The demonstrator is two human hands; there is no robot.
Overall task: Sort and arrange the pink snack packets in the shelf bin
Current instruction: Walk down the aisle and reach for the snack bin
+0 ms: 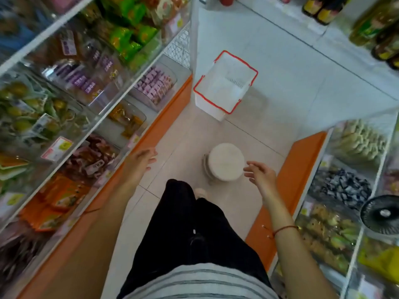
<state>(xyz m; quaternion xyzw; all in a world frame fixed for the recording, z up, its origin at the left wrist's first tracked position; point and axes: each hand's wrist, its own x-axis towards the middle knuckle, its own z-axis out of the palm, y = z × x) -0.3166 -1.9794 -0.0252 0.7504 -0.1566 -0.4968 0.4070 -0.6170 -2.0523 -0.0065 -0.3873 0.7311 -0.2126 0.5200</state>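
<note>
My left hand (141, 161) is released, fingers spread and loose, holding nothing; it hangs in the air over the aisle floor, left of the round white stool (225, 161) and near the orange base strip (164, 117) of the left-hand shelves. My right hand (260, 173) is released too, fingers slightly bent and apart, with the fingertips just beside the right edge of the stool; I cannot tell whether they touch it. A thin red string bracelet (285, 229) sits on that forearm.

The stool stands on the pale tiled floor between the two hands, and below it I see black trousers (194, 229), one light shoe (200, 192) and a grey striped shirt (200, 281).

The pink snack packets (155, 85) lie in a clear bin (170, 91) on the lowest level of the left shelves, well above and to the left of the stool, well apart from both hands. The packets are packed close together in rough rows. Nearer to the stool along the same level is a bin with yellow-orange packets (127, 119), then one with dark red packets (92, 158).

Beyond the stool, farther up the aisle, a white basket with a red rim (224, 83) sits on the floor. To the right of the stool, the opposite shelves hold more bins of wrapped snacks, and a small black fan (382, 214) shows at their edge.
</note>
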